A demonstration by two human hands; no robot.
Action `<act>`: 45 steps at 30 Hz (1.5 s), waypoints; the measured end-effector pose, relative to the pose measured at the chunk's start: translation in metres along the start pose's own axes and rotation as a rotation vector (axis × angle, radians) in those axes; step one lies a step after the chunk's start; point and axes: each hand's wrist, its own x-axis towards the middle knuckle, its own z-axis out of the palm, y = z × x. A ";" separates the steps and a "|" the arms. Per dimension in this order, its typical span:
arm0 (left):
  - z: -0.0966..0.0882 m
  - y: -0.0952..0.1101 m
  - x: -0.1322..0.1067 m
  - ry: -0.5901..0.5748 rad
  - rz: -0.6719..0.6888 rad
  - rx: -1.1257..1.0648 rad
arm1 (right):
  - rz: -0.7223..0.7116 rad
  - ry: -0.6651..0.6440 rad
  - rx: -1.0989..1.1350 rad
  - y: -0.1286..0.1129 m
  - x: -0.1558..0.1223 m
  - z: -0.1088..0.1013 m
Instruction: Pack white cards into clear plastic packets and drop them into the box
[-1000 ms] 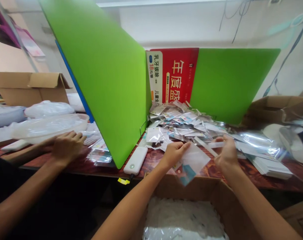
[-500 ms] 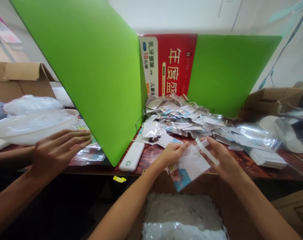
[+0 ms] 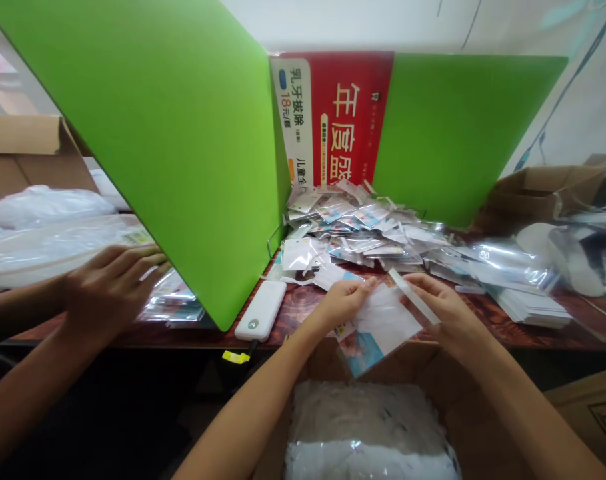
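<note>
Between my hands is a clear plastic bag (image 3: 389,328) holding a white card with a blue and photo-printed corner. It is tilted above an open cardboard box. My left hand (image 3: 350,303) pinches the bag's upper left edge between thumb and fingers. My right hand (image 3: 440,307) is closed at the bag's upper right edge, where a whitish strip (image 3: 413,297) runs along the flap. Some right fingertips are hidden behind the strip. Beyond my hands, a heap of similar bagged cards (image 3: 367,230) lies on the dark red table (image 3: 303,310).
Green panels (image 3: 207,167) stand left and behind. A white power bank (image 3: 261,310) lies by the left panel. Below is a cardboard box (image 3: 413,360) of whitish packets. A card stack (image 3: 530,307) sits right. Another person's hand (image 3: 113,283) works at far left.
The view has shifted slightly. My hands keep the bag in nearly the same place, and the strip at its flap stands a little more apart. The other person's hand has moved slightly.
</note>
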 end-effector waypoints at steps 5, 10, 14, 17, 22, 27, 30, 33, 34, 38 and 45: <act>-0.004 0.000 -0.001 0.006 0.011 -0.006 | 0.077 -0.062 -0.004 0.004 0.005 -0.005; -0.008 -0.001 -0.007 0.010 0.013 0.009 | 0.137 -0.121 -0.024 0.016 0.015 -0.004; -0.008 0.001 -0.011 0.002 0.041 0.047 | 0.197 -0.233 -0.074 0.016 0.013 0.003; -0.006 0.002 -0.011 -0.029 0.072 0.103 | 0.235 -0.314 -0.125 0.014 0.007 0.006; -0.002 0.003 -0.008 -0.083 0.055 0.151 | 0.244 -0.332 -0.199 0.017 0.004 0.003; -0.001 0.005 -0.006 -0.123 0.075 0.176 | 0.247 -0.371 -0.258 0.021 0.008 -0.003; 0.000 0.004 -0.006 -0.163 0.121 0.180 | 0.258 -0.429 -0.287 0.024 0.011 -0.006; 0.001 0.003 -0.006 -0.195 0.137 0.185 | 0.243 -0.451 -0.316 0.028 0.013 -0.008; 0.000 0.003 -0.006 -0.197 0.137 0.177 | 0.247 -0.458 -0.317 0.029 0.013 -0.009; -0.002 0.004 -0.006 -0.139 0.117 0.142 | 0.285 -0.462 -0.298 0.020 0.011 -0.013; -0.009 0.004 -0.008 -0.017 0.057 0.119 | 0.179 -0.540 -0.387 0.004 0.005 -0.016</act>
